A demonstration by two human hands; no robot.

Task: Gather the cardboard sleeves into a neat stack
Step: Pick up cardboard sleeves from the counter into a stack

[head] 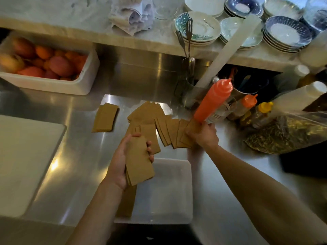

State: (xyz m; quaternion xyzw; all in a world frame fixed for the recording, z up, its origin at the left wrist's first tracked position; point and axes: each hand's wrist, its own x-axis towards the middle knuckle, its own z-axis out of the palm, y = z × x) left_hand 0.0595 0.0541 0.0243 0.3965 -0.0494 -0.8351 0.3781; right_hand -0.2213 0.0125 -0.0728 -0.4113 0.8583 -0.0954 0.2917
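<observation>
My left hand (122,161) holds a small bundle of brown cardboard sleeves (138,161), thumb on one long side and fingers curled round the other. Beyond it several loose sleeves (168,131) lie fanned out on the steel counter, with more piled behind them (146,112). A separate small stack of sleeves (105,118) lies to the left. My right hand (203,136) rests on the right end of the fan, fingers curled round the base of a tilted orange squeeze bottle (214,99). One more sleeve (126,202) lies under my left wrist, on a white tray.
A white tray (169,191) sits just in front of me and a white cutting board (23,156) at the left. A tub of fruit (53,66) stands at the back left. Squeeze bottles (247,105) and a plastic bag (286,133) crowd the right. Plates (286,32) fill the shelf above.
</observation>
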